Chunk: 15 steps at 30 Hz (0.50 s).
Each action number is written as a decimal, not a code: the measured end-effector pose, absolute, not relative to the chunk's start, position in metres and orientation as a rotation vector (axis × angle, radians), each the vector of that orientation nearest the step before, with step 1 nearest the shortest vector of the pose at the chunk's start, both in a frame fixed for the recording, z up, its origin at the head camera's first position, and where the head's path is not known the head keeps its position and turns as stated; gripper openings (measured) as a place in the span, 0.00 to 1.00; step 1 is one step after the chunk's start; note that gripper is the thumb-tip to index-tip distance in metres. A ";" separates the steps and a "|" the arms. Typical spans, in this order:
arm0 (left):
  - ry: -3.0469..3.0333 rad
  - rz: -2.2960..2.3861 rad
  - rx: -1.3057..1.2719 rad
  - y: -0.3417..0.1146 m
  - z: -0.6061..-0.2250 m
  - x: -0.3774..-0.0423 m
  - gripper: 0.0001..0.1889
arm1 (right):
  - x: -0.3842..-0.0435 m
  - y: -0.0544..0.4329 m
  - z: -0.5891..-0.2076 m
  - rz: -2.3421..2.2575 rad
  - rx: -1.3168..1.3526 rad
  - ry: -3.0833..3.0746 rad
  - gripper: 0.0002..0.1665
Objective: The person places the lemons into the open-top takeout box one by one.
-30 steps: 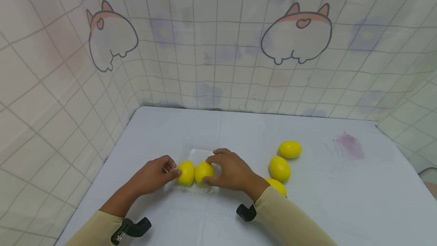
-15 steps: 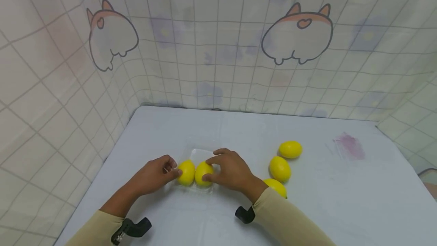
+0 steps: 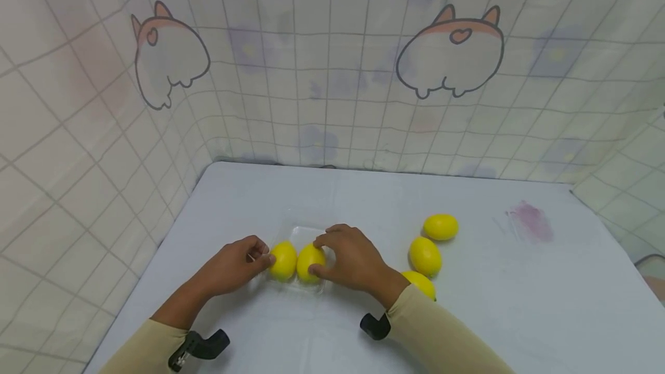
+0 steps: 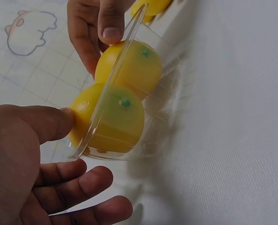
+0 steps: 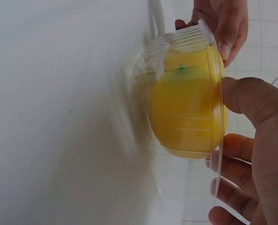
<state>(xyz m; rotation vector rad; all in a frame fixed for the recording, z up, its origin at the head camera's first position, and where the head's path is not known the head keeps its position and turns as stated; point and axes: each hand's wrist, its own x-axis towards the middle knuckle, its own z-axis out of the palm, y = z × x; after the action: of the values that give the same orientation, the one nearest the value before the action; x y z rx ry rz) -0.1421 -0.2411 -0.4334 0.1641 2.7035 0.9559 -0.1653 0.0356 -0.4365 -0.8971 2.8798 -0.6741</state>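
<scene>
Two yellow lemons with green tips sit side by side in a clear plastic container (image 3: 307, 236), the left lemon (image 3: 283, 264) touching the right lemon (image 3: 309, 264). My left hand (image 3: 234, 265) has its thumb against the left lemon, and its fingers lie outside the container wall under the rim (image 4: 98, 112), pinching that edge. Around the right lemon, my right hand (image 3: 353, 258) holds its thumb at the near end and its index finger at the far end. Its other fingers are by the rim in the right wrist view.
To the right lie three more lemons: a far lemon (image 3: 441, 227), a middle lemon (image 3: 425, 257) and a near lemon (image 3: 422, 285) partly covered by the right forearm. A pinkish stain (image 3: 532, 221) marks the white table. A patterned curtain (image 3: 332, 74) hangs behind.
Both lemons in the container have shifted very slightly and tilt a little more. The hands stay almost where they were.
</scene>
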 end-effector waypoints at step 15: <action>2.685 0.971 0.118 -0.241 -0.435 -0.142 0.13 | -0.162 0.051 -0.431 -0.849 -0.925 2.874 0.28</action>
<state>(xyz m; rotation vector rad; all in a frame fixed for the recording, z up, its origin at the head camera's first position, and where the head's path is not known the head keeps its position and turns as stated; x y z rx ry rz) -0.1423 -0.2407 -0.4346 0.1178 2.6853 0.9705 -0.1616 0.0514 -0.4311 -0.9252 2.8738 -0.8489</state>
